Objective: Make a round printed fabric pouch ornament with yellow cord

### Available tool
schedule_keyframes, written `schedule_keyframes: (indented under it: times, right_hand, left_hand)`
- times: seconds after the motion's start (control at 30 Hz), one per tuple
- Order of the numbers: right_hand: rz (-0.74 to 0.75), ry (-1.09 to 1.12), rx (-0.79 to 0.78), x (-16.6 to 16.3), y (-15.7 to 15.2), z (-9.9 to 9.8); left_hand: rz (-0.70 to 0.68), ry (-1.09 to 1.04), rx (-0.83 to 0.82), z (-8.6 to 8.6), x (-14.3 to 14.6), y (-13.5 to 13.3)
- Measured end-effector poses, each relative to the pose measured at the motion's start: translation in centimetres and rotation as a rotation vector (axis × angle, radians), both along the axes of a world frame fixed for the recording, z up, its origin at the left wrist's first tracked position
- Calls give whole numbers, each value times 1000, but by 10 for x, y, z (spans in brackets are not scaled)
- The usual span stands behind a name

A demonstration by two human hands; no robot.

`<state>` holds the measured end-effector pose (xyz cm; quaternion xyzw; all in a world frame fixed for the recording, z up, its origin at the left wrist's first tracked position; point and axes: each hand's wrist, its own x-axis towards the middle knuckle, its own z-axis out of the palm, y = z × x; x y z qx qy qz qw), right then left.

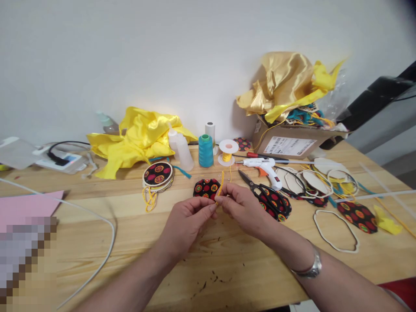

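A short length of yellow cord (pixel 221 184) stands up from between the fingertips of both hands. My left hand (pixel 191 221) pinches its lower end, and my right hand (pixel 238 206) pinches it just above. Right behind the fingers lies a black fabric piece (pixel 205 187) with red and orange round motifs, partly covered by the hands. Black-handled scissors (pixel 260 186) rest to the right of my right hand, on another patterned fabric piece (pixel 282 203). A spool of yellow cord (pixel 228 152) stands behind the hands.
A white glue gun (pixel 266 167) lies beyond the scissors. Wooden frames (pixel 336 232) spread to the right, near a cardboard box (pixel 289 138) heaped with fabric. Behind stand a teal thread cone (pixel 206 151) and yellow satin (pixel 139 134). A white cable (pixel 110 225) crosses the left side.
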<state>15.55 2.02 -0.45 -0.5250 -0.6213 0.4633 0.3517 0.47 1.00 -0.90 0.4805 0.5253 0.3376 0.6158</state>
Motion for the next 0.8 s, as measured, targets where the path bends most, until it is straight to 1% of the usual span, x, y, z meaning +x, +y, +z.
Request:
schedule_keyframes:
  times: [0.1, 0.23, 0.37, 0.43, 0.57, 0.8]
  right_hand:
    - [4, 27, -8, 0, 1, 0]
    - [34, 49, -58, 1, 2, 4]
    - [17, 45, -130, 2, 3, 7]
    - [8, 43, -136, 1, 3, 6]
    - [-2, -18, -73, 1, 5, 4]
    - [49, -171, 74, 3, 2, 4]
  left_hand:
    - [-9, 33, 39, 1, -1, 0]
    - [11, -11, -9, -1, 0, 1]
    - [37, -68, -46, -4, 0, 2]
    - [42, -88, -60, -5, 0, 2]
    - [40, -115, -80, -6, 1, 1]
    - [39, -150, -96, -5, 2, 0]
